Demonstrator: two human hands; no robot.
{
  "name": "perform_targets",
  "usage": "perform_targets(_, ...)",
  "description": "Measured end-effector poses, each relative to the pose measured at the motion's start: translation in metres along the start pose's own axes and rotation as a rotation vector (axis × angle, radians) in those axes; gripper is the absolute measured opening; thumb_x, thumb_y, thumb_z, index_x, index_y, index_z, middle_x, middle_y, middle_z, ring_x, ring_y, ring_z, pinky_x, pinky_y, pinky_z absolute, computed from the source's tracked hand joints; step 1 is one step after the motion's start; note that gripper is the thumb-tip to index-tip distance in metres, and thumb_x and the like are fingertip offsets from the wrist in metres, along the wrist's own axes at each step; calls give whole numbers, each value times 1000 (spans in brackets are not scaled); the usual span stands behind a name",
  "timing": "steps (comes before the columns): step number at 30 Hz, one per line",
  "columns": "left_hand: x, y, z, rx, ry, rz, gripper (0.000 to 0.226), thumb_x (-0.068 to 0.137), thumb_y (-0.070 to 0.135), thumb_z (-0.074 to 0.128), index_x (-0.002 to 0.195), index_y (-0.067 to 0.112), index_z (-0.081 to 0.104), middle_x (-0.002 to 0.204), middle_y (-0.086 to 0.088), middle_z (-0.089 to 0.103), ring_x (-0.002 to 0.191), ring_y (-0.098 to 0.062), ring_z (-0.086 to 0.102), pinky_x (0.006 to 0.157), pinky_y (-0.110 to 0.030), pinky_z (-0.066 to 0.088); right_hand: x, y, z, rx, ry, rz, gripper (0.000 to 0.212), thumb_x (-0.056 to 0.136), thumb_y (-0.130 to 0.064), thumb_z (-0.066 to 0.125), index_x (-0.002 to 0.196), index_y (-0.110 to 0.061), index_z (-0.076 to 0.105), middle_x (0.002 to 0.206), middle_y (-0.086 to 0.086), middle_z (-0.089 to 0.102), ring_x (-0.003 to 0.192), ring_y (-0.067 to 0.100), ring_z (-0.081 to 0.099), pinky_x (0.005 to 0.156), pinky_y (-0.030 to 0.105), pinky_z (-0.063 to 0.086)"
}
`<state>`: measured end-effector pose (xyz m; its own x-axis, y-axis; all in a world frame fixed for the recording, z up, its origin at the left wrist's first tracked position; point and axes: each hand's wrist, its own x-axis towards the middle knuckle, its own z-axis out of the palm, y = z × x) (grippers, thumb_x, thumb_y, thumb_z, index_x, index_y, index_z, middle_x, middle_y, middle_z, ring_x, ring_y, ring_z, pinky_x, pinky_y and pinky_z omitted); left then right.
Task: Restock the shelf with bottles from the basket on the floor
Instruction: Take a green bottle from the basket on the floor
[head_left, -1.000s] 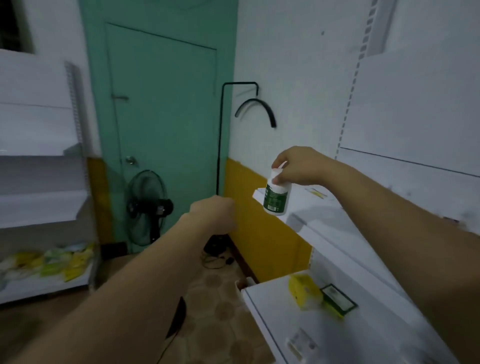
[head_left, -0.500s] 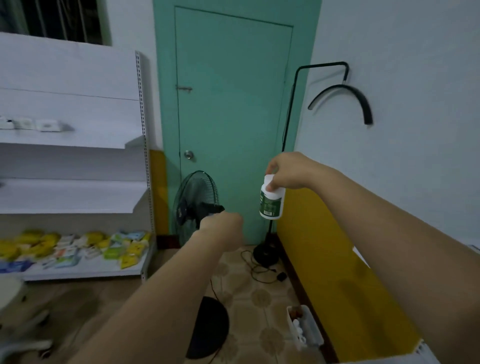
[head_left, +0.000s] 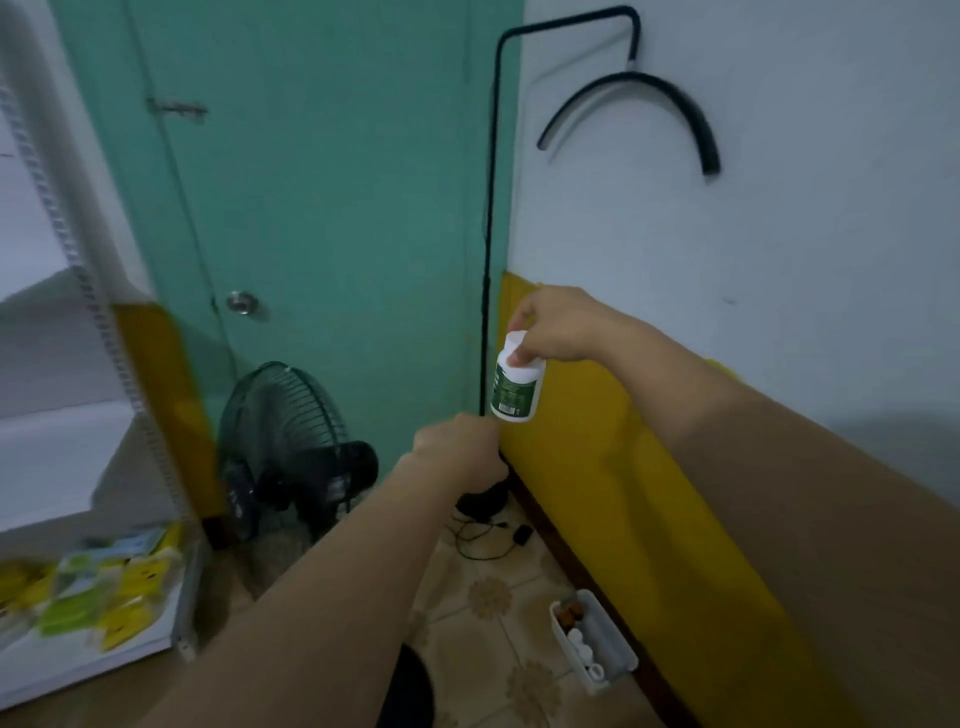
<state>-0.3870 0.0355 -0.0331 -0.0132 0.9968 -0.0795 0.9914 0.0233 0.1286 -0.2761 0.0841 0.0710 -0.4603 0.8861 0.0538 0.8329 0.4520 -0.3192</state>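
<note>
A white bottle (head_left: 514, 387) with a green label hangs upright in mid-air, pinched at its white cap by my right hand (head_left: 558, 325). My left hand (head_left: 460, 447) is stretched forward just below and left of it, fingers curled into a fist with nothing visible in it. A small white basket (head_left: 613, 642) sits on the tiled floor against the yellow wall at lower right, holding several small bottles. A white shelf unit (head_left: 78, 457) stands at the left edge.
A teal door (head_left: 322, 208) is straight ahead. A black floor fan (head_left: 291, 447) stands beside it, with a black stand pole (head_left: 488, 260) and cables on the floor. Yellow and green packets (head_left: 88, 592) lie on the left shelf's bottom board.
The view has swung left and down, away from the right-hand shelf. The floor basket now shows at lower right. My right hand still holds the bottle; both hands keep their poses.
</note>
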Motion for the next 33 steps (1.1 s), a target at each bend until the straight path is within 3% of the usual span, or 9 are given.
perform_targets(3,57,6,10,-19,-42,92,21,90,29,51,106,14,53,95,0,54,95,-23,55,69,-31,40,33,37,1,1,12,130,37,83,-21,69,118,-9,64,120,9,62,109,24,56,77,29,44)
perform_targets(7,136,24,37,-54,-117,190,22,91,34,53,101,15,50,103,-3,55,97,-22,55,73,-33,47,76,100,15,-17,-31,284,42,83,-24,70,121,-7,62,122,11,61,113,26,56,90,34,48)
perform_targets(11,211,47,84,-98,-185,264,23,89,35,54,84,16,43,100,-6,58,93,-25,57,81,-41,52,122,172,50,-48,-96,396,45,84,-28,68,122,-5,60,123,13,60,113,27,57,90,34,48)
perform_targets(15,281,63,145,-107,-280,286,26,92,35,54,102,11,49,107,-8,57,96,-26,56,83,-43,50,162,245,96,-24,-171,505,49,85,-29,69,125,-5,56,126,14,57,114,29,55,87,34,48)
perform_targets(19,338,74,208,-83,-339,304,30,94,34,51,114,12,50,105,-8,58,81,-21,48,78,-38,50,193,315,149,25,-250,583,46,87,-25,67,125,0,57,128,17,57,115,31,56,94,39,49)
perform_targets(22,368,77,253,-60,-387,321,21,95,34,50,108,19,45,88,-2,46,73,-18,43,69,-32,39,213,362,200,86,-271,658,46,87,-17,67,128,1,56,133,20,54,120,33,54,96,51,47)
perform_targets(25,395,75,305,-66,-473,278,29,98,31,46,118,10,50,102,-6,55,93,-24,54,72,-30,39,231,400,262,146,-301,721,45,88,-14,64,128,3,54,133,23,52,121,33,52,95,55,45)
perform_targets(28,420,74,370,-91,-576,232,34,100,29,43,125,8,49,88,-1,52,81,-19,53,63,-27,37,241,439,336,195,-319,783,45,90,-18,64,129,1,53,133,23,52,121,33,53,96,53,46)
perform_targets(33,457,65,508,-54,-651,241,32,97,32,47,121,11,48,114,-11,55,94,-26,54,71,-35,42,243,514,482,264,-340,879,46,90,-24,66,129,-5,51,136,15,49,122,33,48,100,41,43)
